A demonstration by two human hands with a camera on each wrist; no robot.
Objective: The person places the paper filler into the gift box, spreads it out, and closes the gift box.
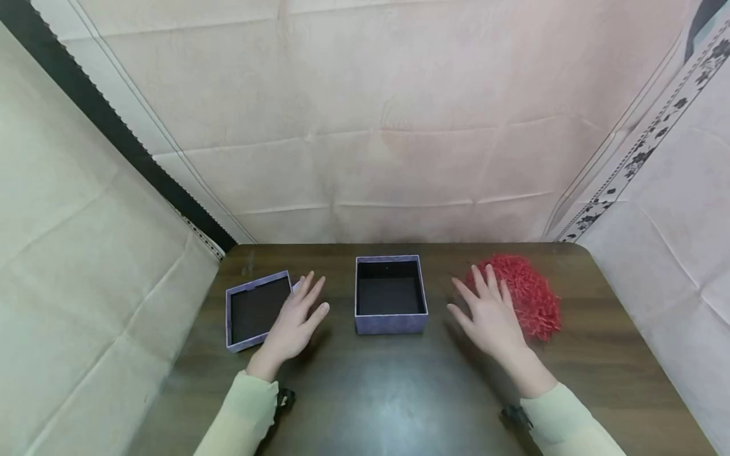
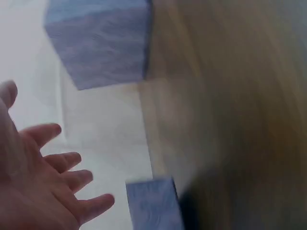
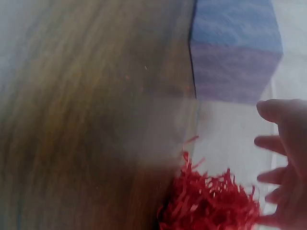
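A purple-blue box base [image 1: 391,324] with a black inside stands open-topped at the middle of the table. To its left lies the matching lid [image 1: 251,342], inside up and slightly turned. My left hand [image 1: 294,322], fingers spread, hovers at the lid's right edge and overlaps it in the head view. On the right is a heap of red shredded paper [image 1: 527,297]. My right hand [image 1: 492,315] is spread over the heap's left side, holding nothing. In the right wrist view, the fingers appear beside the red shreds [image 3: 211,203] and the box [image 3: 235,72].
The dark wooden table [image 1: 376,392] has its far edge just behind the box. Pale cloth [image 1: 388,126] hangs behind it, with more cloth at the left and right sides. Black bands are worn on both wrists.
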